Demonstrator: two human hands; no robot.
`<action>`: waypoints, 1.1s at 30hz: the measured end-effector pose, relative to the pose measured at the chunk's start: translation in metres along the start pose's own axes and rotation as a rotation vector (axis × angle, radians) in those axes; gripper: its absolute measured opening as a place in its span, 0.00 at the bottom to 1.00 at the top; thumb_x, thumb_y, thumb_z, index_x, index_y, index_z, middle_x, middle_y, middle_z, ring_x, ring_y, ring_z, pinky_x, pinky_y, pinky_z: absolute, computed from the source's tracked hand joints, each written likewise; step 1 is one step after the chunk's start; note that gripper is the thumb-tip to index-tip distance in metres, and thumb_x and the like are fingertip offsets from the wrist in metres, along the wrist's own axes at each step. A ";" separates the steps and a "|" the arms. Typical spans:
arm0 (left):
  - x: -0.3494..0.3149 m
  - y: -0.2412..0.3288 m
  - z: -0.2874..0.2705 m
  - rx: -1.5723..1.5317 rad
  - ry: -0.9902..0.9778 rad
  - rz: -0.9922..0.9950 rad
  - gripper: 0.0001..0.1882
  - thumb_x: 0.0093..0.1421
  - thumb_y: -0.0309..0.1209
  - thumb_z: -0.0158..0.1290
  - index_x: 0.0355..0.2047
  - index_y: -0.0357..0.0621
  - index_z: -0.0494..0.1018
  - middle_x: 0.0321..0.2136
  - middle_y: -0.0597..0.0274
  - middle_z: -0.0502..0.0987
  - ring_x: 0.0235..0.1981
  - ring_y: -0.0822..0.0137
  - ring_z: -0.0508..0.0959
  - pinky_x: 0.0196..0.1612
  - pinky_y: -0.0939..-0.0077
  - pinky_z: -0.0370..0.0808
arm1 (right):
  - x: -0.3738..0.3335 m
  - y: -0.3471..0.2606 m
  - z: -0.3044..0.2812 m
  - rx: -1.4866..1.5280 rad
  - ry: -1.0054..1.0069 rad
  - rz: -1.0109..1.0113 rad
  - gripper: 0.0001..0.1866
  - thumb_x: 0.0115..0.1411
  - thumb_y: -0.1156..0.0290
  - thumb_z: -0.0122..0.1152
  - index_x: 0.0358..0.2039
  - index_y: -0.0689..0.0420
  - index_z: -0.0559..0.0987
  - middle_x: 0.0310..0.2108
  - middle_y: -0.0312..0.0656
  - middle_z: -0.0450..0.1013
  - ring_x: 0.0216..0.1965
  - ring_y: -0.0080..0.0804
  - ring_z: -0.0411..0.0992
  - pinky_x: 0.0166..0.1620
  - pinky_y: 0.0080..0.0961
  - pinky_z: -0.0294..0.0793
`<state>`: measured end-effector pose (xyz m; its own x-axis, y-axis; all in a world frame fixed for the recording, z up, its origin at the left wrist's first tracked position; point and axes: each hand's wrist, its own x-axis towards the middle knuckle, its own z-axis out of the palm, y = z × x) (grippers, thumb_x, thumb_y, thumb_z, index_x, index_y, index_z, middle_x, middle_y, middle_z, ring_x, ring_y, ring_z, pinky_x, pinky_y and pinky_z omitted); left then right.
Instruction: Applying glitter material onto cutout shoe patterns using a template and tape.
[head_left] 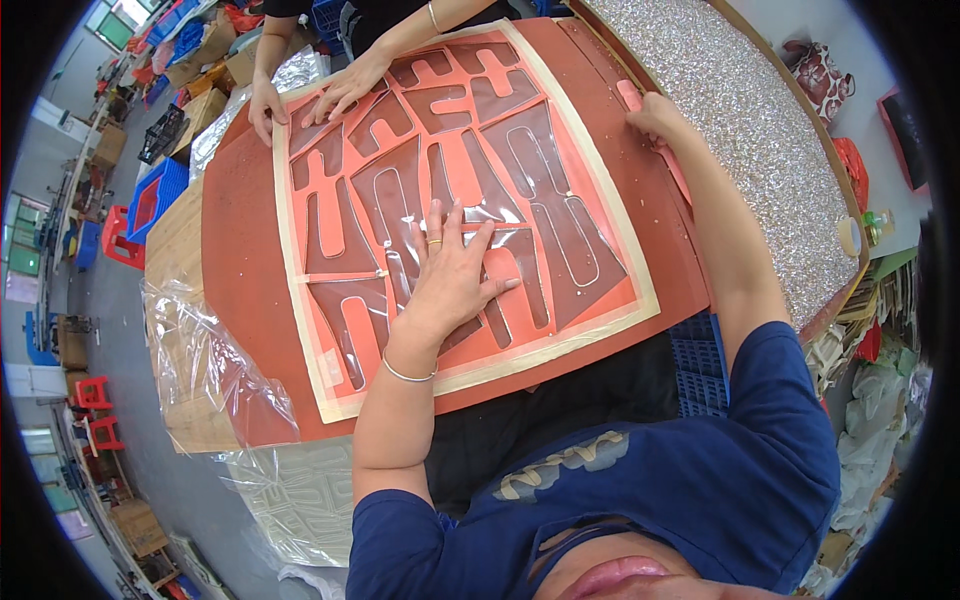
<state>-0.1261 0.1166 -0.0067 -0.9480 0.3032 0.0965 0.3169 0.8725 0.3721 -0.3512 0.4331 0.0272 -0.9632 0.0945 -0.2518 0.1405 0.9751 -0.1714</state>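
Observation:
My left hand [455, 265] lies flat with fingers spread on a clear plastic sheet with cut-out shapes [400, 195], framed in cream tape [640, 250]. Salmon colour shows through its openings. Beneath it spreads a large brick-red sheet [240, 270]. At the right edge of that sheet my right hand [655, 118] is closed round a long salmon-coloured strip [672, 175]; the fingertips are partly hidden. Across from me, a co-worker's one hand [345, 90] presses the framed sheet's far left part, and the other hand [265, 108] holds its left edge.
A silver glittery surface [720, 100] with a raised rim adjoins on the right, with a roll of tape [848, 237] on its edge. Crumpled clear film [200, 350] hangs at the left over a wooden board [175, 235]. A blue crate [700, 365] stands below the sheet's near right corner.

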 end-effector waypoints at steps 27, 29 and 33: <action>-0.048 0.124 -0.121 -2.117 -0.081 0.600 0.14 0.62 0.40 0.49 0.33 0.41 0.74 0.34 0.60 0.75 0.39 0.62 0.73 0.42 0.66 0.69 | -0.034 0.075 0.042 0.298 0.139 -0.191 0.24 0.52 0.63 0.66 0.43 0.66 0.71 0.33 0.52 0.73 0.36 0.44 0.74 0.41 0.33 0.71; -0.046 0.124 -0.120 -2.149 -0.061 0.565 0.13 0.62 0.39 0.50 0.33 0.41 0.74 0.34 0.60 0.75 0.39 0.63 0.73 0.42 0.67 0.69 | -0.047 0.057 0.036 0.138 0.097 -0.205 0.21 0.55 0.65 0.61 0.47 0.63 0.70 0.34 0.52 0.74 0.38 0.43 0.74 0.42 0.33 0.71; -0.038 0.127 -0.115 -2.221 -0.052 0.496 0.11 0.61 0.37 0.51 0.33 0.40 0.73 0.34 0.61 0.74 0.39 0.64 0.73 0.42 0.68 0.68 | -0.065 0.038 0.043 0.294 0.448 -0.481 0.17 0.60 0.72 0.56 0.51 0.56 0.71 0.28 0.45 0.71 0.30 0.31 0.70 0.37 0.25 0.70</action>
<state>-0.0532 0.1715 0.1433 -0.8186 0.3281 0.4714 -0.1041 -0.8920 0.4399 -0.2733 0.4558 -0.0043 -0.9264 -0.1974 0.3207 -0.3282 0.8408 -0.4304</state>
